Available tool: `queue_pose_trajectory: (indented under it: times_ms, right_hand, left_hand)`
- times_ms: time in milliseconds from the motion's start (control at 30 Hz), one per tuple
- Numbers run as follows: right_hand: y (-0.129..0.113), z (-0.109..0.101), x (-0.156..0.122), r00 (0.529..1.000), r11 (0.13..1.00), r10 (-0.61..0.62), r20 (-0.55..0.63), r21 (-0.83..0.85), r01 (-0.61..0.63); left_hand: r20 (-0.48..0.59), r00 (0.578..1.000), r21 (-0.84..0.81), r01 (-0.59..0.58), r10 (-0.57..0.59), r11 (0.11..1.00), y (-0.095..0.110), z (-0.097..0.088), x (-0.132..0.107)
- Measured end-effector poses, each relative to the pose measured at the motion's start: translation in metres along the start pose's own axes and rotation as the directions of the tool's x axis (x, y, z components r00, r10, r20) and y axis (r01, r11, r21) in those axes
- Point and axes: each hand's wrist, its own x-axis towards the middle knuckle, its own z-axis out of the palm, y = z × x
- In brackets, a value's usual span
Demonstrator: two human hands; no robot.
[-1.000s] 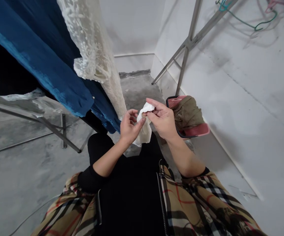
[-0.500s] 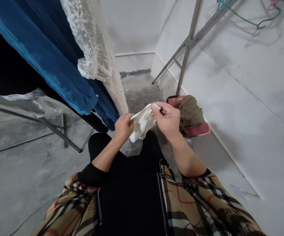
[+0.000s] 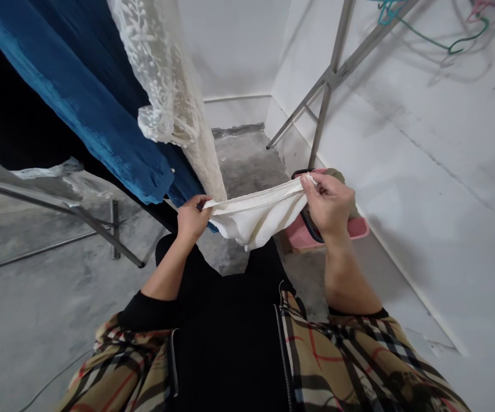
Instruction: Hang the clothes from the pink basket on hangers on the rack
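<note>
A white cloth garment [image 3: 258,214] is stretched sideways in front of my knees, its upper edge pulled fairly straight and its lower part hanging in folds. My left hand [image 3: 193,217] pinches one end of that edge, beside the hem of the hanging white lace garment [image 3: 195,137]. At the other end my right hand [image 3: 331,206] grips the corner between thumb and fingers. Behind the right hand stands a pink basket [image 3: 301,234] with a dark rim, partly covered by the hand. An olive-brown cloth [image 3: 335,174] in it is mostly hidden.
Blue garments [image 3: 114,143] and black clothing hang at the left. Metal rack legs [image 3: 101,234] stand on the concrete floor below them. A metal frame [image 3: 328,80] leans by the right wall, with a green hanger [image 3: 434,41] near its top. A cable [image 3: 58,375] runs along the floor.
My hands have moved apart, the left going left and the right going right. The white cloth, bunched between them before, is now spread wide. More of the basket's near side shows.
</note>
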Motion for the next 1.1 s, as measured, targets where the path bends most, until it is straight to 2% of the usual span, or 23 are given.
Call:
queue_pose_trajectory:
  times_ms: [67,167,233,300,333,367,433,500,600,667,867,1000,1100]
  right_hand:
    - [0.004,-0.004,0.002,0.998,0.997,-0.052,-0.028,-0.060,0.050]
    - [0.011,-0.008,0.001,0.997,0.996,-0.063,-0.033,-0.062,0.061]
    - [0.015,-0.009,-0.002,1.000,0.999,-0.020,0.002,-0.031,0.020]
    - [0.019,-0.009,-0.005,0.998,0.998,0.061,0.025,0.014,-0.061]
    - [0.020,-0.009,-0.007,0.993,0.993,0.112,0.030,0.045,-0.113]
    - [0.021,-0.009,-0.008,0.986,0.983,0.166,0.034,0.078,-0.168]
    - [0.023,-0.009,-0.010,0.963,0.952,0.264,0.048,0.146,-0.268]
    - [0.025,-0.010,-0.010,0.947,0.928,0.316,0.057,0.190,-0.321]
    - [0.028,-0.012,-0.011,0.944,0.926,0.324,0.062,0.183,-0.330]
    - [0.031,-0.013,-0.012,0.943,0.929,0.325,0.077,0.162,-0.333]
    - [0.045,-0.015,-0.016,0.951,0.952,0.283,0.123,0.087,-0.294]
    - [0.050,-0.021,-0.016,0.957,0.966,0.257,0.138,-0.031,-0.255]
    - [0.051,-0.029,-0.013,0.962,0.970,0.240,0.129,-0.076,-0.232]
  left_hand:
    - [0.036,0.992,-0.247,0.128,-0.123,0.960,0.007,0.001,0.002]
    - [0.124,0.970,-0.448,0.243,-0.209,0.861,0.021,0.005,0.001]
    - [0.226,0.939,-0.563,0.344,-0.261,0.751,0.030,0.006,-0.001]
    - [0.338,0.892,-0.663,0.451,-0.299,0.598,0.036,0.007,-0.002]
    - [0.373,0.876,-0.686,0.482,-0.306,0.545,0.038,0.007,-0.003]
    - [0.384,0.870,-0.691,0.492,-0.308,0.529,0.040,0.007,-0.004]
    - [0.361,0.886,-0.673,0.463,-0.291,0.576,0.040,0.007,-0.007]
    - [0.298,0.928,-0.614,0.365,-0.223,0.700,0.039,0.007,-0.009]
    - [0.264,0.960,-0.451,0.210,-0.096,0.868,0.038,0.004,-0.012]
    - [0.283,0.958,-0.347,0.156,-0.055,0.925,0.038,0.001,-0.013]
    - [0.307,0.952,-0.180,0.071,-0.013,0.981,0.043,-0.010,-0.012]
    - [0.196,0.976,-0.075,-0.079,0.092,0.994,0.051,-0.011,-0.013]
    - [0.143,0.971,-0.039,-0.187,0.191,0.982,0.061,-0.011,-0.016]
